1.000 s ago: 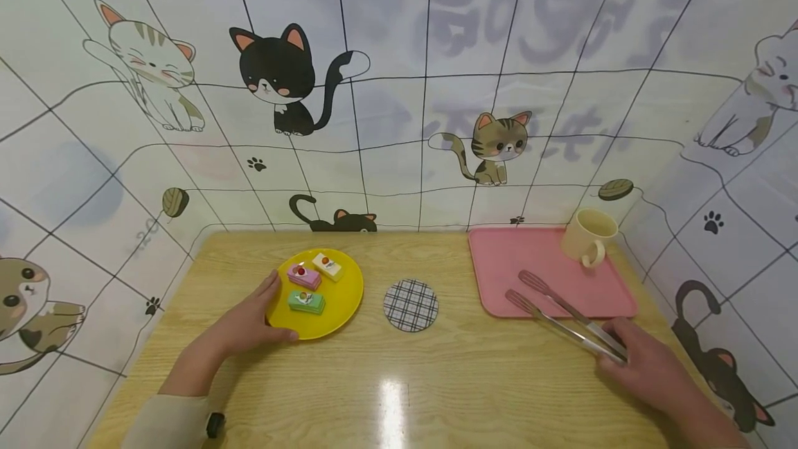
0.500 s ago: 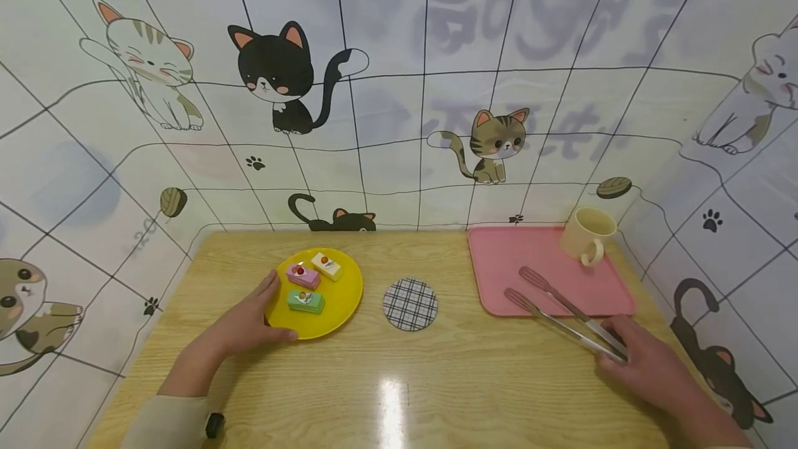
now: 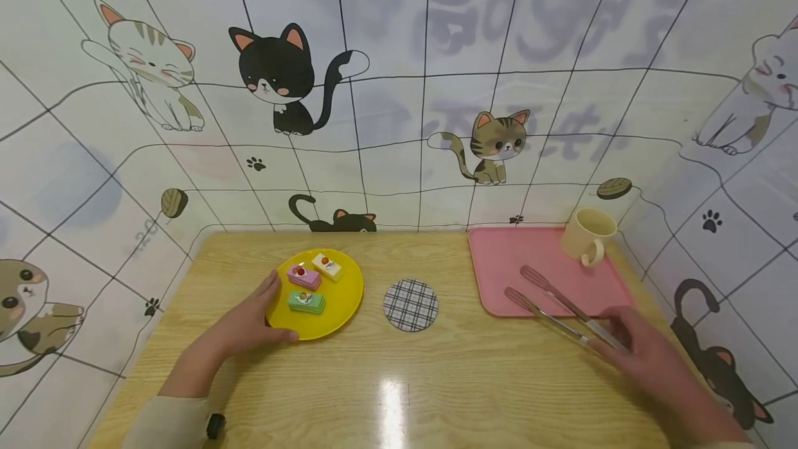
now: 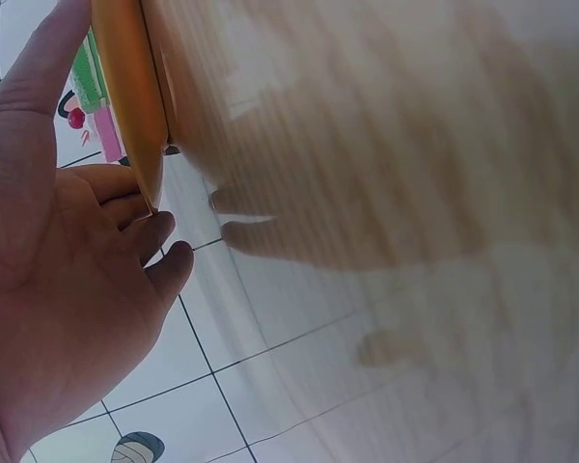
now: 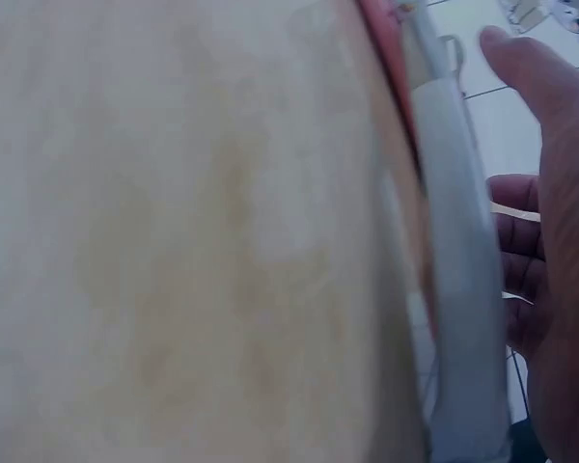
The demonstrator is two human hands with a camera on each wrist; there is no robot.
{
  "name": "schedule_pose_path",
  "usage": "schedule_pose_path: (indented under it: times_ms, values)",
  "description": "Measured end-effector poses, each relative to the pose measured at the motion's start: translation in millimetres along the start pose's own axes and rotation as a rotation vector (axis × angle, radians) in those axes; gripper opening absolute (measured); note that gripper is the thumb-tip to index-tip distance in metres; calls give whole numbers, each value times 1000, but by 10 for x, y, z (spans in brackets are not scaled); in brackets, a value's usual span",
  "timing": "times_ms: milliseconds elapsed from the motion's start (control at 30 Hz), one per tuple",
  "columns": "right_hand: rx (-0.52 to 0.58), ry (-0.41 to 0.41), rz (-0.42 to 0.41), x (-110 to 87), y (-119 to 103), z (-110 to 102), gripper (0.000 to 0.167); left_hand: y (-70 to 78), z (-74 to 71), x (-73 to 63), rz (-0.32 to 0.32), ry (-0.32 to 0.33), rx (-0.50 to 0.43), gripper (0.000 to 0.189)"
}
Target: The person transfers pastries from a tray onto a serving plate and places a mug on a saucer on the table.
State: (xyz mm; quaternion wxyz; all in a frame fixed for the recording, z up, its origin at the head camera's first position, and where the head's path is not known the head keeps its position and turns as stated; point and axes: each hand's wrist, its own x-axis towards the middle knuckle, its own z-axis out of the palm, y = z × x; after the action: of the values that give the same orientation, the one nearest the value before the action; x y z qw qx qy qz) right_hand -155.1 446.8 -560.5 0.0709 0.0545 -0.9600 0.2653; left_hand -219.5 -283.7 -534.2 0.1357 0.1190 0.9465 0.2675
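Note:
My left hand (image 3: pixel 240 324) rests at the left rim of a round yellow plate (image 3: pixel 341 303), its fingers straight along the side and thumb at the near edge. Three small toy cakes lie on the plate: a pink one (image 3: pixel 303 276), a cream one (image 3: pixel 327 267) and a green one (image 3: pixel 306 302). In the left wrist view the fingertips (image 4: pixel 154 236) reach just past the plate's edge. My right hand (image 3: pixel 651 359) spreads around the handle end of metal tongs (image 3: pixel 576 311), whose two arms stand apart. The right wrist view shows the thumb away from the tongs handle (image 5: pixel 463 260).
A pink tray (image 3: pixel 499 262) lies at the back right, with the tongs' tips over it. On its far right corner stands a cream mug (image 3: pixel 586 231), handle toward me. A round checked coaster (image 3: pixel 411 305) lies mid-table. Cat-print walls (image 3: pixel 386 186) enclose the back and sides.
My right hand's thumb and fingers have spread wider about the tongs' handle end; the tongs lie nearly where they were. The left hand and the plate have stayed put.

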Motion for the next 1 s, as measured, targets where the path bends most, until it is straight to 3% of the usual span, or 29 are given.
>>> schedule_pose_path:
  times_ms: [100,233,567,767,1000]
  values:
    - [77,52,-3,68,-37,-21,44,-2,-2,1,1,3,3,133]
    - [87,97,14,158,-117,-73,40,7,-7,-4,5,5,7,133]
    - [98,177,93,395,-285,-146,47,41,-13,-11,-13,-12,-19,134]
    - [163,216,245,583,-283,-143,62,3,13,19,-9,-4,-14,136]
    - [187,305,371,868,-212,-109,64,-9,13,22,-8,-4,-6,136]
